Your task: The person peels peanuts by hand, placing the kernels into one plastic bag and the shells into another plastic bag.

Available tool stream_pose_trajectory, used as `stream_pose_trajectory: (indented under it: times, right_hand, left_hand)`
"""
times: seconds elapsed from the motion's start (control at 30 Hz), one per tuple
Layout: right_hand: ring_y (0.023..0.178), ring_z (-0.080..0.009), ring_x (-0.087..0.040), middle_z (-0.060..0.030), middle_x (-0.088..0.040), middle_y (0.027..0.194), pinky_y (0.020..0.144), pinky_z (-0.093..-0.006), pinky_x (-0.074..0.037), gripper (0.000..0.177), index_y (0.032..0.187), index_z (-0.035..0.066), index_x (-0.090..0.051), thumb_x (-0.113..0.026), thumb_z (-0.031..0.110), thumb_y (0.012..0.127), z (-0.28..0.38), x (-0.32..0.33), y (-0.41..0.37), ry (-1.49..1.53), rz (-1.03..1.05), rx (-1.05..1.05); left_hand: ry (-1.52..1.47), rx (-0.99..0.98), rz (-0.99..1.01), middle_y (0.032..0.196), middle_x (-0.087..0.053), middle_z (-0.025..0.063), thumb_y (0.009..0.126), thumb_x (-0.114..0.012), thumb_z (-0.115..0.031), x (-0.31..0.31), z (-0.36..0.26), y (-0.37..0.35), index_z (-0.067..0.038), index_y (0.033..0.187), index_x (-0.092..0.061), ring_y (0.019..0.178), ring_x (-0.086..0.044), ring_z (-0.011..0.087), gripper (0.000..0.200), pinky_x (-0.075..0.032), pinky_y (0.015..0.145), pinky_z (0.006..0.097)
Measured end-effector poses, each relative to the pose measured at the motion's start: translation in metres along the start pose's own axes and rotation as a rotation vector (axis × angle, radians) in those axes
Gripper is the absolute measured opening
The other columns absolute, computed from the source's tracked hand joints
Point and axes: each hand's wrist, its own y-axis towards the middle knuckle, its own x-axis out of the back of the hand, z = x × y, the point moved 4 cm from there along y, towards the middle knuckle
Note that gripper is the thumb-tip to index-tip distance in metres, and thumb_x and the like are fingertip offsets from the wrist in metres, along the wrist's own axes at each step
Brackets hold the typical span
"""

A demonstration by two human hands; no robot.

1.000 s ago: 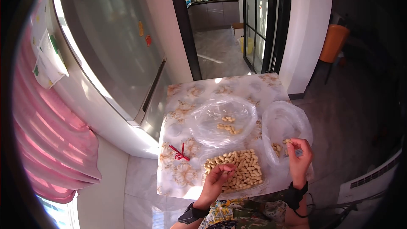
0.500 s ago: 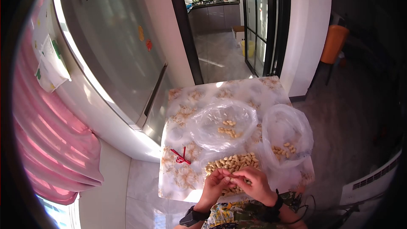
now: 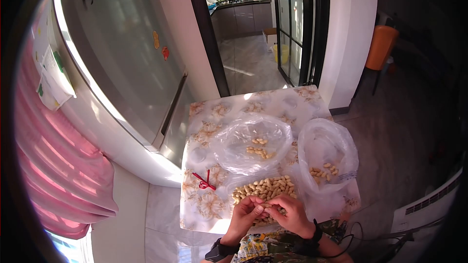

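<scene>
My left hand [image 3: 247,214] and my right hand [image 3: 291,214] meet over a clear container of peanuts [image 3: 265,186] at the table's near edge. The fingertips of both hands pinch a small peanut [image 3: 265,205] between them, partly covered by the fingers. Behind the container lies an open clear plastic bag [image 3: 229,148] with several peanuts in it. Another open plastic bag [image 3: 343,141], to the right, also holds several peanuts.
The floral-covered table [image 3: 209,204] bears a red ribbon tie [image 3: 204,181] on its left. A fridge [image 3: 131,58] and pink curtain [image 3: 58,165] stand left. An orange chair [image 3: 381,47] is at the right, a glass door [image 3: 291,24] beyond the table.
The whole view has shifted slightly, so the table and bags appear a little further left. My hands remain together over the container, with the fingers slightly rearranged.
</scene>
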Motion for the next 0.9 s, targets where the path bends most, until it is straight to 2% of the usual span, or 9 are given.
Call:
stream_pose_trajectory:
  times: [0.07,0.17,0.37,0.6,0.67,0.9]
  right_hand:
    - [0.071,-0.0264,-0.065,-0.0092,-0.064,0.081,0.06,-0.0349,-0.051,0.015,0.092,0.004,-0.065,-0.074,0.012,0.084,0.0005,0.0016,0.0003,0.0,0.005,-0.028]
    - [0.069,-0.0233,-0.065,-0.0105,-0.065,0.083,0.06,-0.0318,-0.051,0.014,0.09,0.001,-0.065,-0.075,0.008,0.083,0.0001,0.0022,0.0,-0.014,0.014,-0.02]
    - [0.067,-0.0242,-0.064,-0.0098,-0.065,0.079,0.059,-0.0328,-0.05,0.014,0.087,0.001,-0.066,-0.075,0.011,0.084,0.0002,0.0038,-0.0007,-0.043,0.031,-0.009]
    - [0.069,-0.0232,-0.066,-0.0098,-0.066,0.08,0.06,-0.0316,-0.052,0.016,0.09,0.002,-0.067,-0.077,0.01,0.082,0.0007,0.0022,-0.0013,0.034,0.01,-0.058]
    - [0.069,-0.0226,-0.066,-0.01,-0.067,0.081,0.061,-0.031,-0.053,0.016,0.091,0.002,-0.067,-0.078,0.009,0.081,0.0,0.0017,-0.0018,0.025,0.006,-0.035]
    - [0.068,-0.0224,-0.066,-0.0105,-0.067,0.081,0.06,-0.0312,-0.052,0.017,0.091,0.001,-0.067,-0.078,0.01,0.081,0.0017,0.003,-0.0012,0.023,-0.008,-0.036]
  left_hand:
    - [0.028,0.008,-0.012,0.102,-0.069,0.0061,0.098,-0.061,-0.011,-0.0002,-0.0003,-0.0001,-0.002,0.115,-0.057,0.087,-0.065,0.011,0.02,-0.054,0.078,0.0247]
    - [0.029,-0.011,-0.039,0.097,-0.07,0.0078,0.096,-0.063,-0.011,-0.0021,-0.0023,0.0002,0.0,0.11,-0.059,0.085,-0.068,0.0135,0.018,-0.056,0.077,0.0251]
    - [0.088,-0.017,-0.021,0.096,-0.069,0.0071,0.096,-0.063,-0.011,0.0015,0.0011,0.0001,0.0,0.106,-0.061,0.083,-0.067,0.0125,0.015,-0.056,0.076,0.0252]
    - [0.042,-0.003,-0.043,0.094,-0.068,0.0048,0.097,-0.063,-0.012,0.0031,0.0038,-0.0002,-0.002,0.107,-0.06,0.082,-0.066,0.0104,0.015,-0.055,0.075,0.0243]
    - [0.08,-0.002,-0.052,0.097,-0.07,0.0087,0.097,-0.063,-0.016,0.0034,0.003,-0.0004,0.0,0.107,-0.059,0.081,-0.068,0.0131,0.019,-0.056,0.074,0.0257]
    - [0.081,0.015,-0.068,0.096,-0.07,0.0095,0.097,-0.063,-0.016,0.0055,0.0051,-0.0003,0.0,0.107,-0.059,0.081,-0.068,0.0136,0.02,-0.056,0.074,0.0257]
